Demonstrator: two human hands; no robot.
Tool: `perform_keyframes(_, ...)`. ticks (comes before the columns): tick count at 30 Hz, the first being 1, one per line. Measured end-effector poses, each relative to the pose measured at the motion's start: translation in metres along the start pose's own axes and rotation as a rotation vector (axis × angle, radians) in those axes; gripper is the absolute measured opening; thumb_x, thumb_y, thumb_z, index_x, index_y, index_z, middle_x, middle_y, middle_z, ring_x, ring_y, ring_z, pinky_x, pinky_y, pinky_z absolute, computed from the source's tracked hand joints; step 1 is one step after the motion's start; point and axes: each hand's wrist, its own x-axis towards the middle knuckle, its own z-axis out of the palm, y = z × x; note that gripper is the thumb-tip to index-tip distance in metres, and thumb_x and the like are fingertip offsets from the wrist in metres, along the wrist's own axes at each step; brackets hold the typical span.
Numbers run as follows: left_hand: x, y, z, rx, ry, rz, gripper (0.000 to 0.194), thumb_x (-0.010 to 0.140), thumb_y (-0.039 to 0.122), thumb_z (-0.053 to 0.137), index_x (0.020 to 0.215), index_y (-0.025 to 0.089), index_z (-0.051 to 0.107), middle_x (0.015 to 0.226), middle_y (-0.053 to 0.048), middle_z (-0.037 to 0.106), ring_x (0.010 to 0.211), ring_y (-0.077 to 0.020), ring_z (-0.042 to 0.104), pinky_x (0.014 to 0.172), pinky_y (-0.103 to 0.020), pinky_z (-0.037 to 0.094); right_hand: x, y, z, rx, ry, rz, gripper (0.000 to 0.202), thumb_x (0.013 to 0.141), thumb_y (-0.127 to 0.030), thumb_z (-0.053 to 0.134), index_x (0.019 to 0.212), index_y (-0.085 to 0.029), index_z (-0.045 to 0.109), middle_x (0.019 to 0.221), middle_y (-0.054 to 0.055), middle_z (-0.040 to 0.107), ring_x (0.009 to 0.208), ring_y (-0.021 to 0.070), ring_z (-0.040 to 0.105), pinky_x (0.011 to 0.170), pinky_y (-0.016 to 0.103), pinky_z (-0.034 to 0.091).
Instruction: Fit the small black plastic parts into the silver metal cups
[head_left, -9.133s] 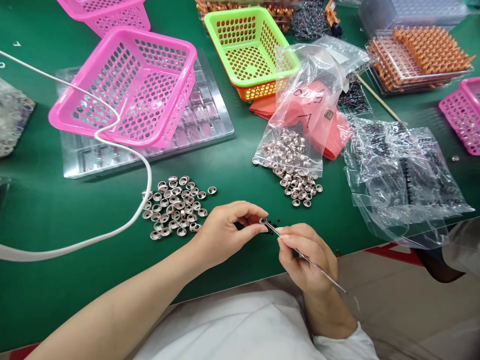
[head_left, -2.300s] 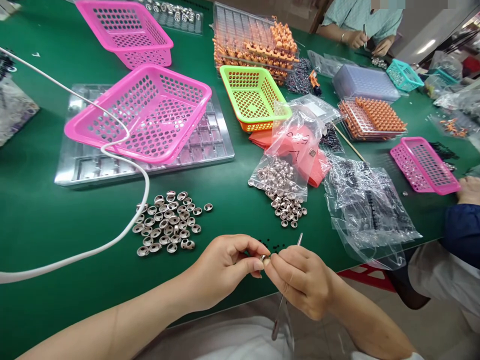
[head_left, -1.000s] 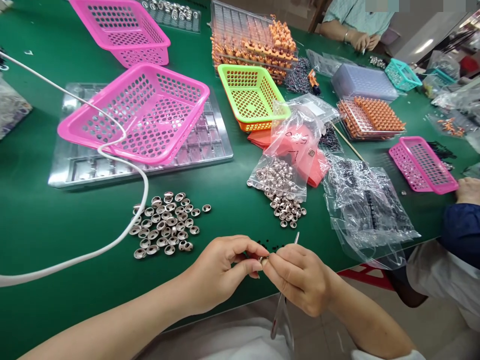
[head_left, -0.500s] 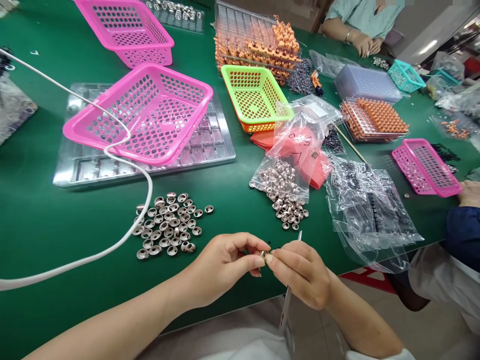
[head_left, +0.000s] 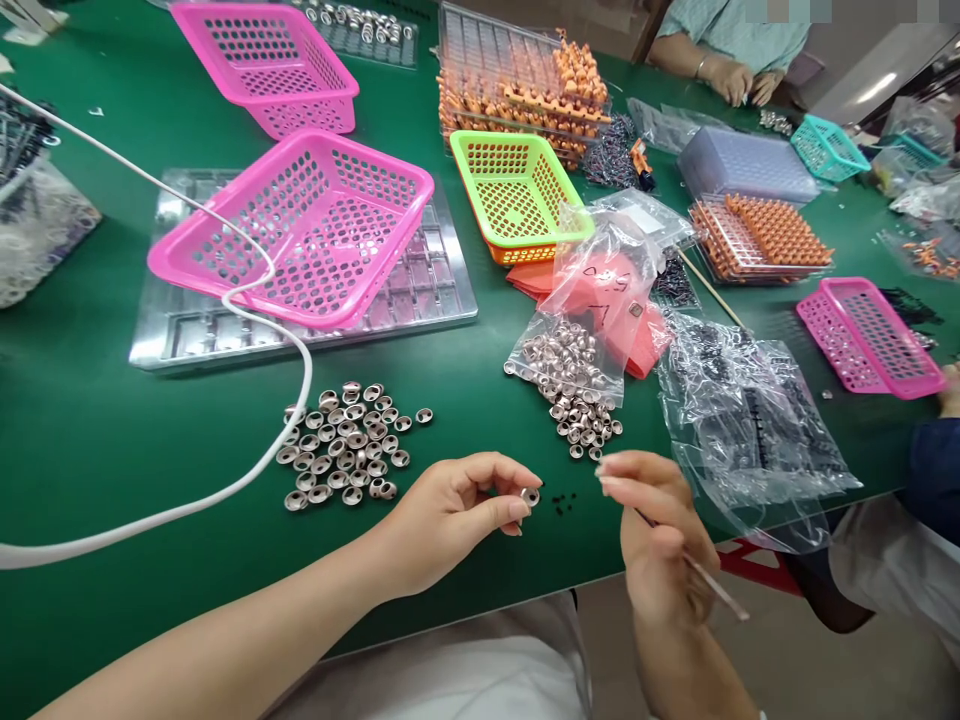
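Note:
Between the thumb and fingers of my left hand [head_left: 457,520] is a small silver ring-like part [head_left: 530,496]. Several tiny black pieces [head_left: 562,501] lie on the green table just right of it. My right hand [head_left: 664,530] is raised beyond them, its fingers closed around a thin tool [head_left: 716,585] that slants down to the right; the tool's tip is hidden by the fingers. Left of my left hand lies a loose pile of silver parts [head_left: 345,440]. Another silver pile [head_left: 581,400] spills from a clear bag above my hands.
A white cable [head_left: 300,400] crosses the left side over a pink basket [head_left: 330,300] on a clear tray [head_left: 157,330]. Farther back are a green basket [head_left: 502,215] and orange parts [head_left: 570,90]. Plastic bags [head_left: 750,430] lie right. A person's hands [head_left: 739,82] rest at the back.
My right hand has moved right, away from the silver part, and the tool has turned within it. My left hand still holds the part. The tiny black pieces now show.

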Motion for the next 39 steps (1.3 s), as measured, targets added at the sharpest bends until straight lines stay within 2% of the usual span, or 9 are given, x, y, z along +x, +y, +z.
perform_keyframes(2, 0.000, 0.000, -0.001, 0.067, 0.027, 0.032, 0.014, 0.084, 0.021, 0.071, 0.097, 0.016, 0.073, 0.083, 0.000, 0.070, 0.071, -0.0104, 0.065, 0.071, -0.022, 0.055, 0.001, 0.003, 0.002, 0.079, 0.098, 0.110, 0.050, 0.106, -0.047, 0.031, 0.103, -0.023, 0.074, 0.112, 0.012, 0.065, 0.097, 0.0238, 0.065, 0.074, 0.041, 0.059)
perform_keyframes(6, 0.002, 0.000, -0.005, 0.290, 0.118, 0.117, 0.017, 0.087, 0.023, 0.067, 0.100, 0.017, 0.075, 0.090, -0.003, 0.074, 0.075, -0.0131, 0.068, 0.073, -0.023, 0.057, -0.001, 0.012, 0.010, 0.320, 0.150, 0.333, 0.053, 0.105, -0.056, 0.029, 0.107, -0.024, 0.071, 0.093, 0.006, 0.061, 0.066, 0.0156, 0.064, 0.051, 0.032, 0.055)
perform_keyframes(9, 0.003, -0.001, -0.007, 0.454, 0.159, 0.176, 0.019, 0.088, 0.022, 0.065, 0.102, 0.016, 0.076, 0.092, -0.005, 0.075, 0.077, -0.0147, 0.069, 0.074, -0.025, 0.057, -0.004, 0.017, 0.013, 0.418, 0.138, 0.382, 0.045, 0.105, -0.051, 0.035, 0.107, -0.023, 0.070, 0.088, 0.004, 0.064, 0.065, 0.0156, 0.068, 0.048, 0.029, 0.056)
perform_keyframes(11, 0.005, -0.002, -0.009, 0.522, 0.167, 0.199, 0.020, 0.089, 0.022, 0.063, 0.103, 0.017, 0.076, 0.093, -0.006, 0.076, 0.078, -0.0153, 0.070, 0.074, -0.025, 0.057, -0.005, 0.018, 0.013, 0.427, 0.116, 0.399, 0.035, 0.104, -0.045, 0.045, 0.103, -0.021, 0.071, 0.093, 0.005, 0.065, 0.074, 0.0176, 0.073, 0.058, 0.032, 0.063)
perform_keyframes(14, 0.006, -0.004, -0.010, 0.564, 0.172, 0.212, 0.020, 0.090, 0.021, 0.063, 0.104, 0.017, 0.076, 0.093, -0.005, 0.076, 0.079, -0.0156, 0.070, 0.073, -0.024, 0.057, -0.005, 0.015, 0.010, 0.449, 0.062, 0.447, 0.010, 0.095, -0.026, 0.066, 0.103, -0.022, 0.070, 0.100, 0.003, 0.064, 0.075, 0.0159, 0.075, 0.066, 0.032, 0.066)
perform_keyframes(16, 0.006, -0.006, -0.011, 0.572, 0.174, 0.219, 0.020, 0.090, 0.021, 0.063, 0.104, 0.018, 0.076, 0.093, -0.005, 0.076, 0.079, -0.0156, 0.070, 0.072, -0.024, 0.057, -0.006, 0.012, 0.009, 0.453, 0.025, 0.465, 0.017, 0.091, -0.017, 0.070, 0.107, -0.023, 0.069, 0.098, 0.002, 0.064, 0.072, 0.0149, 0.074, 0.066, 0.031, 0.066)
perform_keyframes(28, 0.008, -0.007, -0.012, 0.575, 0.198, 0.231, 0.020, 0.092, 0.023, 0.063, 0.106, 0.018, 0.077, 0.094, -0.006, 0.074, 0.079, -0.0169, 0.071, 0.071, -0.026, 0.057, -0.012, 0.007, 0.008, 0.193, -0.179, 0.209, 0.037, 0.084, 0.000, 0.071, 0.113, -0.024, 0.073, 0.105, 0.006, 0.074, 0.094, 0.0207, 0.073, 0.070, 0.031, 0.063)
perform_keyframes(33, 0.008, -0.009, -0.013, 0.600, 0.204, 0.266, 0.020, 0.093, 0.022, 0.062, 0.106, 0.018, 0.076, 0.093, -0.006, 0.074, 0.082, -0.0168, 0.071, 0.072, -0.025, 0.057, -0.011, 0.006, 0.012, 0.078, -0.205, 0.111, 0.047, 0.082, 0.003, 0.070, 0.120, -0.024, 0.069, 0.106, 0.006, 0.075, 0.095, 0.0216, 0.073, 0.078, 0.037, 0.063)
perform_keyframes(39, 0.007, -0.005, -0.012, 0.662, 0.199, 0.314, 0.019, 0.094, 0.018, 0.061, 0.106, 0.016, 0.075, 0.090, -0.005, 0.074, 0.078, -0.0150, 0.070, 0.070, -0.023, 0.056, -0.011, 0.007, 0.013, 0.030, -0.219, 0.061, 0.050, 0.082, 0.002, 0.070, 0.124, -0.024, 0.066, 0.104, 0.007, 0.076, 0.092, 0.0221, 0.073, 0.076, 0.039, 0.063)
